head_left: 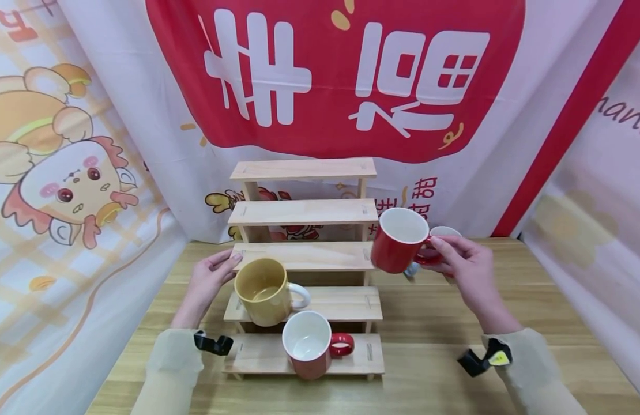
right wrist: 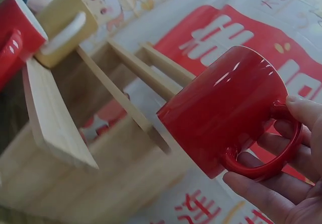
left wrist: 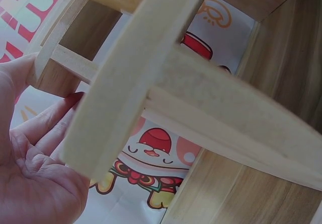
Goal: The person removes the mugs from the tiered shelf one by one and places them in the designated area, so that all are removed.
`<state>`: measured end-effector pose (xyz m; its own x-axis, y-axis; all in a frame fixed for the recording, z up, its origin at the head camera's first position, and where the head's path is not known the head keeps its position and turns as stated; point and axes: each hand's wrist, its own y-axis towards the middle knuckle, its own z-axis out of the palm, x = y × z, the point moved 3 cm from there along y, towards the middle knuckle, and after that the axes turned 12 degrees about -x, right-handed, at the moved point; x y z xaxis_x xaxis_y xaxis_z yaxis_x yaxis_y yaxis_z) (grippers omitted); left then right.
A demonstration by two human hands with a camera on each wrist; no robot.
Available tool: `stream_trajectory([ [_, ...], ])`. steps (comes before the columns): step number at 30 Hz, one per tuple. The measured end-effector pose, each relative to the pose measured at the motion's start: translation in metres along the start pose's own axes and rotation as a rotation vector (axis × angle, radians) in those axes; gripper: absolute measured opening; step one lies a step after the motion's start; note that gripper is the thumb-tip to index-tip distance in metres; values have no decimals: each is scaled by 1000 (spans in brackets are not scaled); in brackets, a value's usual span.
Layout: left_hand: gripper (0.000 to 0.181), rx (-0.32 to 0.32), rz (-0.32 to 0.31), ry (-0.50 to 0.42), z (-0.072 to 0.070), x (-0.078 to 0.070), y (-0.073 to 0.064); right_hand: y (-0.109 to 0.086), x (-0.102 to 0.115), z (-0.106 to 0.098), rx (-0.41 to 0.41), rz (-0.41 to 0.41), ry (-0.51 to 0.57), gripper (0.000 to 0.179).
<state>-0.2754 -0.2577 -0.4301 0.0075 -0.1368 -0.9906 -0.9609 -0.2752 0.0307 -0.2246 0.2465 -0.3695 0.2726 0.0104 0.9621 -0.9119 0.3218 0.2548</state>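
A red mug with a white inside is held up by its handle in my right hand, beside the right end of the stand's middle step. In the right wrist view, thumb and fingers pinch the handle. My left hand grips the left end of that step on the wooden stepped stand, thumb on top and fingers below. On the second step from the bottom sits a yellow mug with a white handle. Another red mug, handle to the right, stands on the bottom step.
A further white-rimmed mug shows partly behind my right hand, mostly hidden. The stand rests on a wood-grain table. Printed cloths hang behind and on both sides. The top two steps rise close to the back cloth.
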Motion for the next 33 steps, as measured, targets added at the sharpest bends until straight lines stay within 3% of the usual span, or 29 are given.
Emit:
stream_trajectory([
  [4,60,5,3,-3,0,0,-1,1,1,-22,-65,5,-61,24],
  [13,62,-2,12,-7,0,-2,-3,5,-6,-70,-105,1,133,23],
  [22,60,-17,33,-25,1,-1,-2,5,-20,-114,-267,71,199,26],
  [33,59,-17,38,-29,2,0,-2,7,-42,-148,-403,126,263,25],
])
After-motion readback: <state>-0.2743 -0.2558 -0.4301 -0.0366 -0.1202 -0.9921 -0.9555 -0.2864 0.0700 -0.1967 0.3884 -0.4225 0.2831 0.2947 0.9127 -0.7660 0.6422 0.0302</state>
